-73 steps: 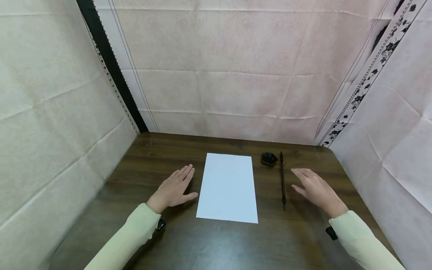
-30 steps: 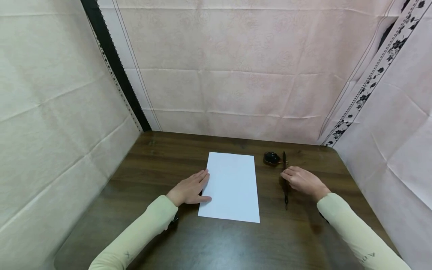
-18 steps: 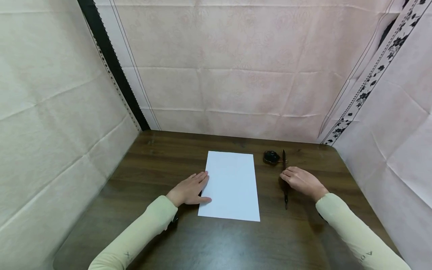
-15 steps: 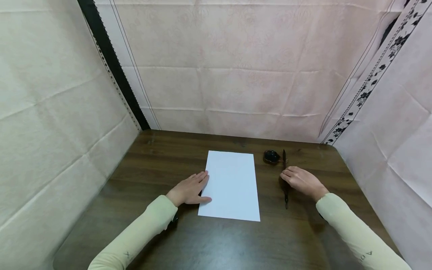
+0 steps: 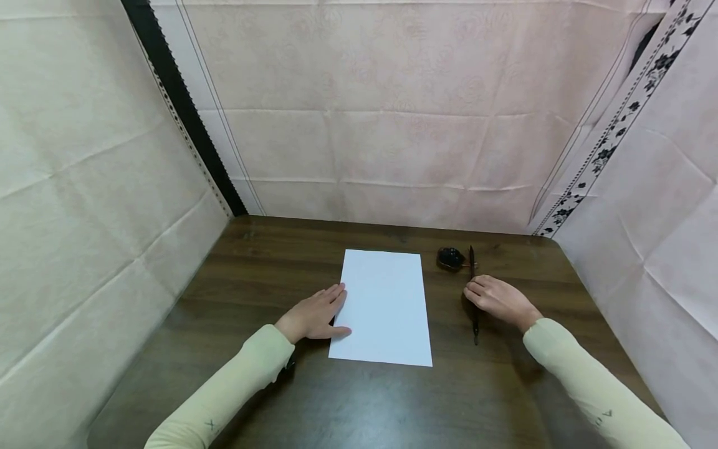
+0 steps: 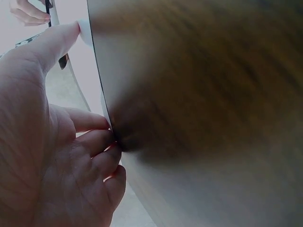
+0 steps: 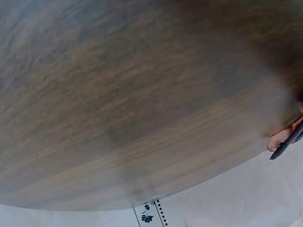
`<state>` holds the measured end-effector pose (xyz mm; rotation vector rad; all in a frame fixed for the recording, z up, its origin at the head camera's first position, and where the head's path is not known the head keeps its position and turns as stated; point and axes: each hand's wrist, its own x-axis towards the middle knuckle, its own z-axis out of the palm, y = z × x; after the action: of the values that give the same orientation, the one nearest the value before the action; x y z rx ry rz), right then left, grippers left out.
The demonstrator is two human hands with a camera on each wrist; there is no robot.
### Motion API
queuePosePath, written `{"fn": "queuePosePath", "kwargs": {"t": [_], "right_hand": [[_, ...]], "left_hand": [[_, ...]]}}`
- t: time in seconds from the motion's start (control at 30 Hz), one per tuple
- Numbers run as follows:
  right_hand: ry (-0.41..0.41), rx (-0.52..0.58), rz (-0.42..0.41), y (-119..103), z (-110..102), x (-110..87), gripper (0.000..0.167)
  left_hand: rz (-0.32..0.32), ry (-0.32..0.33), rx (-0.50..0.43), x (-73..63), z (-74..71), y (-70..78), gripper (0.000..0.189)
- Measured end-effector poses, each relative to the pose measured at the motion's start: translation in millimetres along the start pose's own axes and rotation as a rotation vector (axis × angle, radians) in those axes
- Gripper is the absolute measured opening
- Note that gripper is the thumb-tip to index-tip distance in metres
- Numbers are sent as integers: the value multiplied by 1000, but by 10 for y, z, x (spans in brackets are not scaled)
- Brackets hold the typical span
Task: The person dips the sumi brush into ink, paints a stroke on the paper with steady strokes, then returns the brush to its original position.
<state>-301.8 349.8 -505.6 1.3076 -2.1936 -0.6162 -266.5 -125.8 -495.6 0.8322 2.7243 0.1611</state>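
A white sheet of paper (image 5: 382, 305) lies flat on the dark wooden table. My left hand (image 5: 314, 315) rests at its left edge, fingers extended, with thumb and fingertips over the paper's margin. In the left wrist view, the left hand (image 6: 61, 142) is seen from the palm side, its fingertips along the sheet's edge. To the right of the paper, my right hand (image 5: 499, 302) pinches the middle of a slender dark writing brush (image 5: 472, 259), which lies lengthwise at table level. At the right wrist view's edge, only some fingers (image 7: 279, 140) and the brush's dark tip (image 7: 278, 152) show.
A small glossy black dish-like object (image 5: 450, 259) sits just left of the brush's far end. The wooden table (image 5: 381, 405) has rounded far corners. Pale cloth (image 5: 392, 149) hangs behind it and on both sides.
My left hand has moved right onto the paper's edge. My right hand has moved left and taken hold of the brush. Over the last second, both hands have barely moved.
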Motion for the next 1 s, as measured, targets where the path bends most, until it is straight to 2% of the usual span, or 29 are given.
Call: {"fn": "queuePosePath", "kwargs": {"t": [0.23, 0.57, 0.87, 0.93, 1.0], "right_hand": [[83, -21, -44, -1, 54, 0, 36], [73, -36, -63, 30, 93, 12, 28], [113, -30, -108, 71, 90, 36, 22], [120, -30, -123, 76, 84, 42, 22], [122, -38, -136, 83, 74, 46, 32]], "left_hand": [[-1, -9, 7, -14, 14, 1, 96], [-7, -7, 10, -21, -8, 5, 96], [-7, -7, 8, -36, -35, 33, 95], [-8, -8, 2, -40, -42, 41, 95], [-8, -10, -1, -41, -46, 44, 95]]}}
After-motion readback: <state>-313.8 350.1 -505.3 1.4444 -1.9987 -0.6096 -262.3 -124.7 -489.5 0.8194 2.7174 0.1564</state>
